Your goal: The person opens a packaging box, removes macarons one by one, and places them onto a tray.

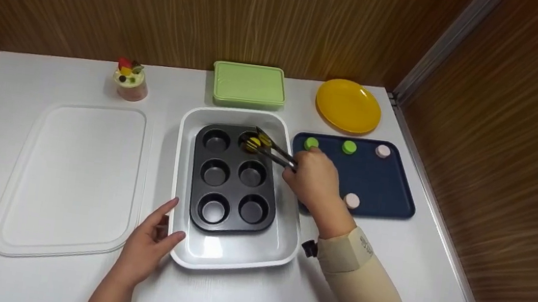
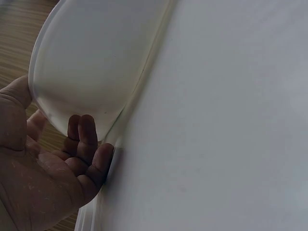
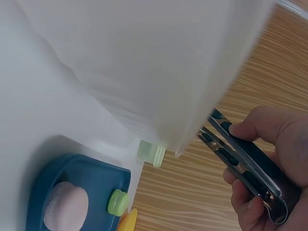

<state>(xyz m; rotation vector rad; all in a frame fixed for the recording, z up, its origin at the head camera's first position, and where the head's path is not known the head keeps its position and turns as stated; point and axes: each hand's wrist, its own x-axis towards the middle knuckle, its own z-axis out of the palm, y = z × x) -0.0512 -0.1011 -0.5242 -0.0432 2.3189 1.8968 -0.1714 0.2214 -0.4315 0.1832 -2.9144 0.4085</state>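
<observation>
My right hand (image 1: 317,177) grips black-and-metal tongs (image 3: 245,168). Their tips reach into the far right cup of a dark six-cup muffin tin (image 1: 237,156), around a small yellow macaron (image 1: 254,143). The tin lies inside a deep white tub (image 1: 283,245), and its other cups hold nothing. At the tub's near left side, my left hand (image 1: 144,251) holds the rim, thumb over the edge; the left wrist view shows its curled fingers (image 2: 87,132) against the outer wall. Right of the tub, green macarons (image 1: 349,147) and pink macarons (image 1: 351,200) sit on a navy tray (image 1: 383,185).
A flat white lid (image 1: 75,178) lies left of the tub. Behind stand a fruit-topped dessert cup (image 1: 131,84), a green lidded box (image 1: 249,85) and a yellow plate (image 1: 348,106). Wood-grain panels (image 1: 188,13) close off the back and right.
</observation>
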